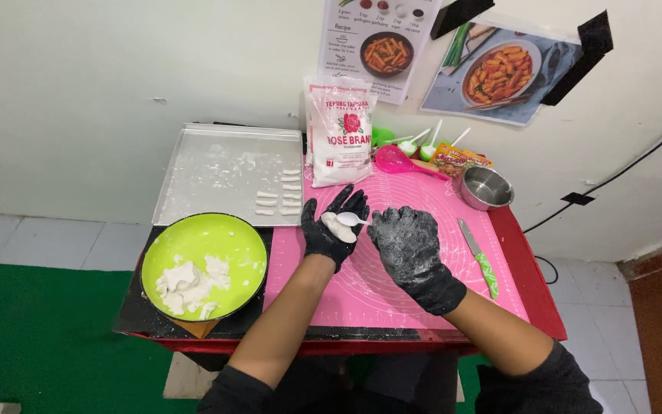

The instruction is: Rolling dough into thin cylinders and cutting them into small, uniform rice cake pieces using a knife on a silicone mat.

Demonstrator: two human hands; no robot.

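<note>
Both my hands wear black gloves dusted with white flour. My left hand (331,230) is palm up over the pink silicone mat (423,291) and cradles a small lump of white dough (338,228). My right hand (408,245) is beside it, holding a white plastic spoon (351,219) whose bowl rests at the dough. A lime green bowl (227,241) with chunks of white dough (187,285) sits to the left of my left arm.
A metal baking tray (201,172) with several small dough sticks (281,201) lies at the back left. A white flour bag (340,130), pink ladle (394,160), steel bowl (486,188) and green-handled knife (478,259) ring the mat. Paper sheets with food photos are taped to the wall.
</note>
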